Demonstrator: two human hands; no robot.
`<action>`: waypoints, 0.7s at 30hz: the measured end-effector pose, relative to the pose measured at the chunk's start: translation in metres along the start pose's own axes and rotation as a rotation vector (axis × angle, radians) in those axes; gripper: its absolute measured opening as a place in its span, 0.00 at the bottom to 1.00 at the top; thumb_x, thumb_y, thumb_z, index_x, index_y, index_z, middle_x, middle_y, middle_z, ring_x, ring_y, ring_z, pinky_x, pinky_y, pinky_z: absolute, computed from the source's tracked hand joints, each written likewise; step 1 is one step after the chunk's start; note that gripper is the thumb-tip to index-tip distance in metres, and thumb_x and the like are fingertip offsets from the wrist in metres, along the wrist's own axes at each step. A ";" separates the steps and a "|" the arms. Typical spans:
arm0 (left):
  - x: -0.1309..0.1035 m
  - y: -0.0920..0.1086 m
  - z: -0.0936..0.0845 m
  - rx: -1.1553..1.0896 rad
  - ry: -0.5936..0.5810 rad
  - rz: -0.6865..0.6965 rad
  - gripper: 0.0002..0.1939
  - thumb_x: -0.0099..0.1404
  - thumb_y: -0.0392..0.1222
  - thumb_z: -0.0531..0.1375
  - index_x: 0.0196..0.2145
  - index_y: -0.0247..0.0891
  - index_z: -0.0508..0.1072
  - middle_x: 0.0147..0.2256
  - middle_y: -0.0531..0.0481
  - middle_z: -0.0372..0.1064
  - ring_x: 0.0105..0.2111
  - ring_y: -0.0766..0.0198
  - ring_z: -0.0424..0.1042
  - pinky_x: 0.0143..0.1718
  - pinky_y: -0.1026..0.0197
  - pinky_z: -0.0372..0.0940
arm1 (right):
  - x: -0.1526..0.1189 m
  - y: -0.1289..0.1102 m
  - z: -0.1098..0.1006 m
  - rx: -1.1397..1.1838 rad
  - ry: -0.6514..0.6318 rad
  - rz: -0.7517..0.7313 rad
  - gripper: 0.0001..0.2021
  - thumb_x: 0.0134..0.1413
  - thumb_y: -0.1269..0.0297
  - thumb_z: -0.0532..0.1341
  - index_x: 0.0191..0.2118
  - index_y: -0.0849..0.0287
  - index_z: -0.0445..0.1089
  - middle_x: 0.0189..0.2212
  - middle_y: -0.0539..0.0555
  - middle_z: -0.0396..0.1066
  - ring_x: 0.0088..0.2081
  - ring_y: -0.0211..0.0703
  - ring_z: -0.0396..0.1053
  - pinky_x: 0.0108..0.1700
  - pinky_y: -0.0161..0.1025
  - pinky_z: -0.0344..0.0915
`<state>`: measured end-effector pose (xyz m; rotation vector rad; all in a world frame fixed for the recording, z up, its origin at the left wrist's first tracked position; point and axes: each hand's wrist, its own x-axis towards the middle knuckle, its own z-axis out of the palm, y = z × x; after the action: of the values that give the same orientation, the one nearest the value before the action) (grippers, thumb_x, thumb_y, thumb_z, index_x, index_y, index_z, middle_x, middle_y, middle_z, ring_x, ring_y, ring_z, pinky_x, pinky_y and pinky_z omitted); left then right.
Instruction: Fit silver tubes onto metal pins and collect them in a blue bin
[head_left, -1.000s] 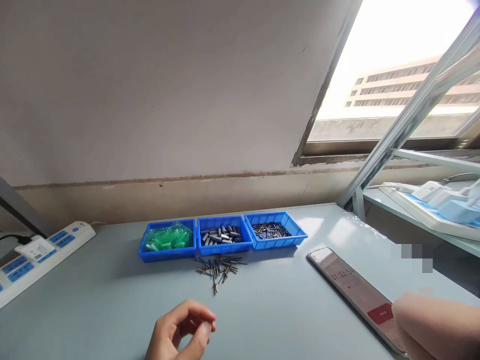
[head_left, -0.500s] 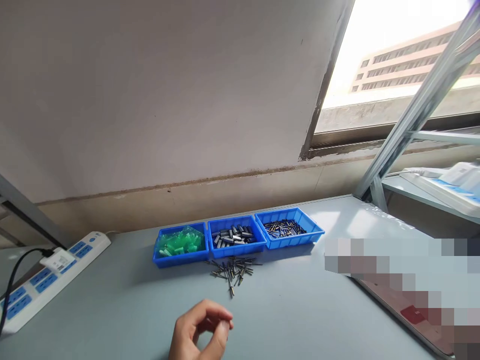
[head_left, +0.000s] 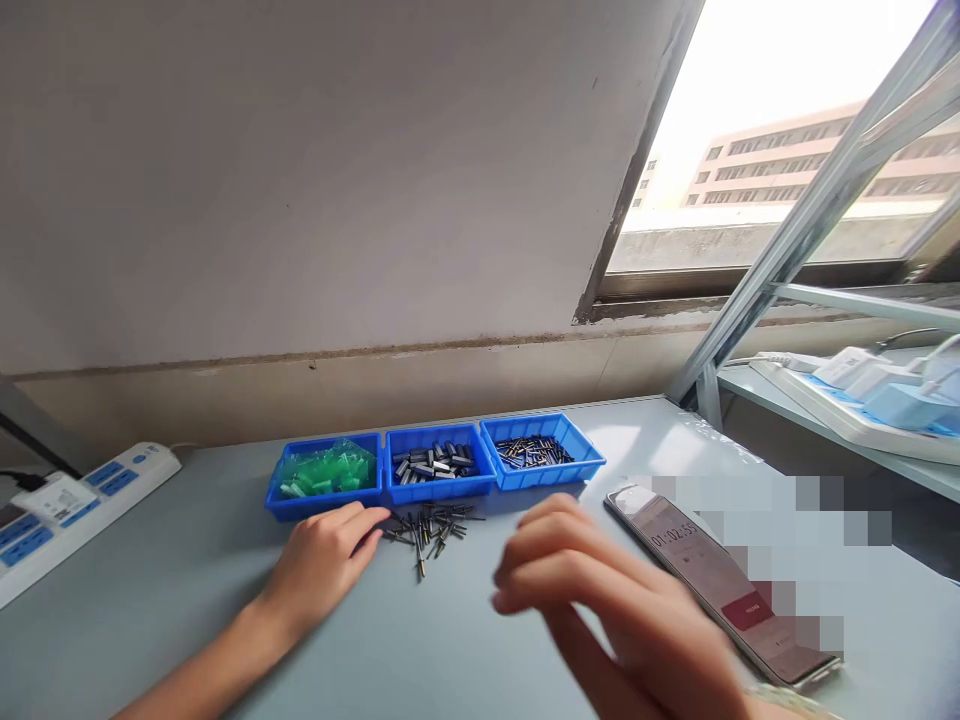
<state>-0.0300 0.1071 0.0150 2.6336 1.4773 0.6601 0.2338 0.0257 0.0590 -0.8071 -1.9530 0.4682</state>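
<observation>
My left hand (head_left: 326,560) reaches to the left edge of a loose pile of thin metal pins with thicker ends (head_left: 431,535). Thumb and index finger are slightly apart, their tips beside the nearest pins. Lower right, my right hand (head_left: 607,600) hovers above the table, slightly blurred. Its fingers are bent and the thumb meets them from below; anything between the tips is hidden. Behind the pile stand three blue bins: a left bin (head_left: 281,512) with green plastic pieces in a clear bag, a middle bin (head_left: 442,490) with short metal cylinders, a right bin (head_left: 559,476) with thin metal pins.
A phone (head_left: 712,570) showing a running timer lies on the table at the right, partly behind pixelation. A white power strip (head_left: 90,510) lies at the left. Another power strip (head_left: 847,405) rests on a shelf beneath a metal frame (head_left: 780,235) by the window.
My left hand has moved forward from the lower middle to the pile, its thumb and finger coming apart. My right hand has come into view. The view has turned slightly right.
</observation>
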 end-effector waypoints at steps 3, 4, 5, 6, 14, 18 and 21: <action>0.007 -0.001 0.004 0.098 -0.055 0.059 0.14 0.66 0.32 0.53 0.40 0.40 0.78 0.31 0.48 0.79 0.31 0.59 0.78 0.32 0.64 0.69 | 0.011 0.017 0.032 0.074 -0.062 0.056 0.15 0.57 0.80 0.49 0.36 0.54 0.67 0.29 0.53 0.71 0.32 0.43 0.68 0.34 0.40 0.69; 0.009 -0.001 0.005 0.129 -0.068 0.074 0.13 0.66 0.31 0.53 0.38 0.40 0.78 0.30 0.48 0.78 0.30 0.59 0.78 0.31 0.65 0.68 | 0.009 0.024 0.043 0.073 -0.078 0.104 0.14 0.55 0.80 0.49 0.34 0.55 0.67 0.29 0.52 0.70 0.32 0.43 0.68 0.34 0.39 0.68; 0.010 -0.001 0.005 0.161 -0.081 0.088 0.13 0.66 0.30 0.53 0.37 0.39 0.77 0.28 0.48 0.77 0.29 0.60 0.77 0.30 0.65 0.68 | 0.005 0.031 0.052 0.064 -0.127 0.148 0.14 0.53 0.81 0.49 0.34 0.55 0.67 0.29 0.53 0.70 0.33 0.43 0.68 0.35 0.39 0.68; 0.011 0.000 0.005 0.194 -0.092 0.102 0.12 0.65 0.29 0.53 0.35 0.39 0.76 0.27 0.49 0.76 0.28 0.60 0.77 0.29 0.65 0.67 | 0.000 0.038 0.060 0.049 -0.174 0.180 0.15 0.51 0.81 0.49 0.34 0.56 0.68 0.30 0.53 0.70 0.35 0.43 0.68 0.36 0.39 0.68; 0.012 0.006 0.007 0.397 -0.152 0.219 0.14 0.61 0.23 0.53 0.31 0.37 0.73 0.27 0.48 0.75 0.25 0.59 0.74 0.26 0.63 0.62 | -0.021 0.065 0.092 -0.145 -0.374 -0.096 0.18 0.49 0.78 0.56 0.46 0.56 0.70 0.41 0.55 0.73 0.37 0.46 0.65 0.40 0.40 0.67; 0.009 0.005 0.004 0.379 -0.148 0.257 0.12 0.64 0.27 0.53 0.31 0.38 0.74 0.26 0.49 0.75 0.23 0.58 0.73 0.25 0.62 0.61 | -0.022 0.060 0.093 -0.092 -0.390 -0.151 0.16 0.55 0.76 0.55 0.48 0.56 0.69 0.44 0.56 0.74 0.40 0.45 0.66 0.43 0.39 0.68; 0.005 0.002 -0.003 0.332 -0.106 0.228 0.13 0.67 0.29 0.51 0.34 0.38 0.74 0.28 0.48 0.75 0.25 0.58 0.73 0.27 0.62 0.62 | -0.019 0.056 0.087 -0.124 -0.379 -0.149 0.18 0.55 0.78 0.55 0.50 0.58 0.68 0.46 0.58 0.73 0.45 0.47 0.66 0.50 0.42 0.68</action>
<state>-0.0278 0.1093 0.0201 3.0642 1.3739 0.2998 0.1833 0.0518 -0.0296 -0.6781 -2.3936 0.4366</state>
